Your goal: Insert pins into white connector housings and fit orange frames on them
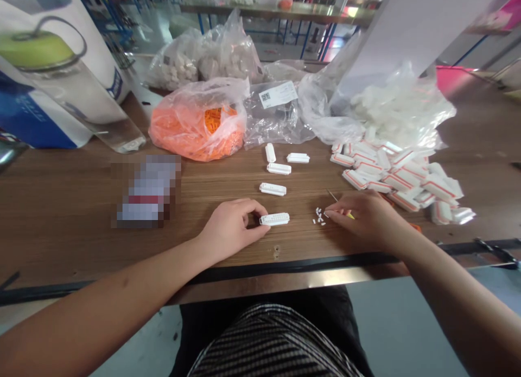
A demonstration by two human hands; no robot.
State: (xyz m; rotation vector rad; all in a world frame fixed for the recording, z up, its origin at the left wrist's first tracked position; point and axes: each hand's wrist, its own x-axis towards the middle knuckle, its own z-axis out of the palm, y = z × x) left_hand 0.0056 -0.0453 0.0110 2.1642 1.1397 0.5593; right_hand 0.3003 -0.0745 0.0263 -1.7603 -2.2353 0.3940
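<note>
My left hand (pixel 230 226) pinches the left end of a white plastic connector housing (pixel 275 219), which lies on the table with rows of small openings on top. My right hand (pixel 360 217) is closed around a thin pointed tool (pixel 333 195) whose yellow part shows between the fingers. Its fingertips touch the edge of a small scatter of tiny white pieces (pixel 319 218); whether one is pinched is too small to tell. Beyond my left hand lie several similar housings, among them one (pixel 273 189) close by and another (pixel 298 158) farther back.
A pile of white parts with orange-red stripes (pixel 402 176) spreads at the right. Behind stand a bag of orange parts (pixel 199 124), a clear bag with a label (pixel 279 113) and other plastic bags. A blurred-out object (pixel 148 189) and a bottle (pixel 81 89) are left.
</note>
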